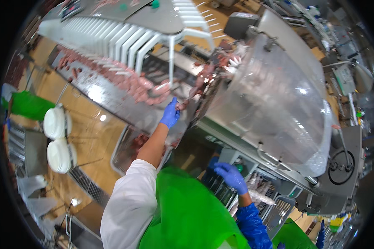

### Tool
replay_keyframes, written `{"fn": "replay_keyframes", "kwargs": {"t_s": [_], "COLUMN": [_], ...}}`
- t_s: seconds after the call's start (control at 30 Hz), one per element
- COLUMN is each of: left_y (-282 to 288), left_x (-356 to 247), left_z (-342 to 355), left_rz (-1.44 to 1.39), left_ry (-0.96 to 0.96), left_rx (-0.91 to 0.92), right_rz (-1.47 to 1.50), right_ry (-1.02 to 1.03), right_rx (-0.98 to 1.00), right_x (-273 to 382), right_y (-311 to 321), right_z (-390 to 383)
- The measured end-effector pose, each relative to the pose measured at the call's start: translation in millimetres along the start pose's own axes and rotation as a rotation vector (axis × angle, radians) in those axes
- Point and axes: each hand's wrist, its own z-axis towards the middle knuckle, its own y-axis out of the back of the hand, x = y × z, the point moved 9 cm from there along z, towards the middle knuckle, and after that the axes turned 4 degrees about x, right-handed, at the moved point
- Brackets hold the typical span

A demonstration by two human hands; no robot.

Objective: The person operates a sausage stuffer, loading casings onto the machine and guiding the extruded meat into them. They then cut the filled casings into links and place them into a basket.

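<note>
My left hand, in a purple-blue glove, is at the right end of a metal work table. Its fingers close on a reddish sausage link that hangs in line with more links at the machine's mouth. Pale pink sausages lie heaped along the table under white hooked arms. My right hand, gloved the same way, is empty with fingers apart. It hovers beside the machine's lower shelf, near white bunched casings.
A large machine with a clear cover stands to my right. Below the table is a grey bin with meat pieces. White round tubs are at left on the yellowish floor. Another green apron shows at lower right.
</note>
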Motion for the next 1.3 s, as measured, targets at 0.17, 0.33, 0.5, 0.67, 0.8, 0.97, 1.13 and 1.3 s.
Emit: {"fn": "replay_keyframes", "kwargs": {"t_s": [0.17, 0.33, 0.5, 0.67, 0.8, 0.97, 1.13, 1.3], "left_y": [124.4, 131.5, 24.7, -62.9, -108.9, -139.0, -104.8, -103.1], "left_x": [-0.2, -43.3, -111.8, -177.2, -204.7, -217.0, -141.8, -75.0], "left_z": [-86.4, -185.5, -260.6, -300.9, -299.3, -280.4, -248.2, -241.6], "left_rz": [0.101, 0.526, 0.83, 1.425, 1.404, 1.048, 1.034, 1.168], "left_ry": [-0.02, -0.061, -0.315, -0.687, -0.626, -0.829, -0.587, -0.413], "left_rx": [-0.114, -0.126, 0.196, 0.334, 0.375, 0.538, 0.6, 0.544], "right_rz": [0.029, -0.139, -0.232, 0.307, 0.664, 1.062, 1.188, 1.288], "right_ry": [0.124, 0.323, 0.826, 0.664, 0.439, 0.403, 0.627, 0.529], "right_rx": [0.155, 0.215, 0.266, 0.588, 0.478, 0.405, 0.327, 0.143], "right_x": [73.6, 145.4, 220.5, 272.3, 279.6, 290.0, 291.4, 269.2], "right_y": [-42.8, -97.5, -162.4, -168.7, -138.4, -93.7, -29.1, 0.9], "right_z": [55.9, 97.8, 126.0, 124.0, 135.6, 114.2, 88.6, 89.8]}}
